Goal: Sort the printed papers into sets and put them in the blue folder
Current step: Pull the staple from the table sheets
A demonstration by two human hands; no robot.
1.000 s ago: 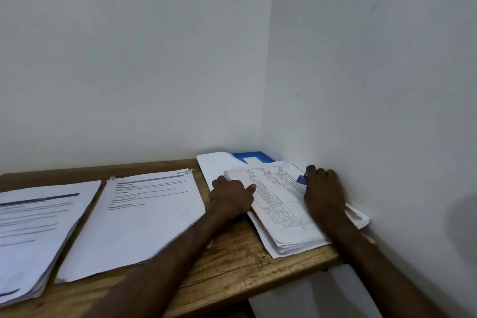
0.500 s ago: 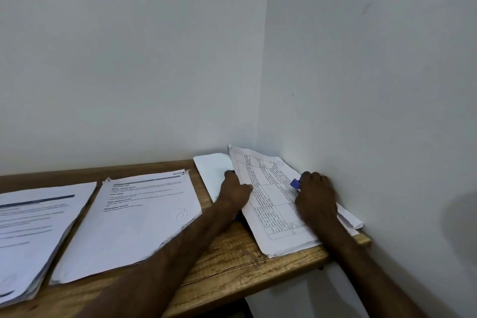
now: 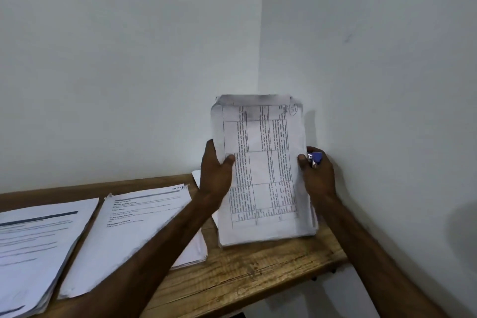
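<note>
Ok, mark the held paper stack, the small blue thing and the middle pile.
held paper stack (image 3: pixel 260 170), head view, front sheet's middle.
small blue thing (image 3: pixel 317 157), head view, exposed end.
middle pile (image 3: pixel 116 245), head view, top sheet.

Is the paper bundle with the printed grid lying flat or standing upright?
Upright: left hand and right hand grip the bundle by its sides, over the table.

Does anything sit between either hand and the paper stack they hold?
The left hand grips the stack directly. The right hand also holds a small blue object beside the stack's edge, though its thumb touches the paper.
</note>
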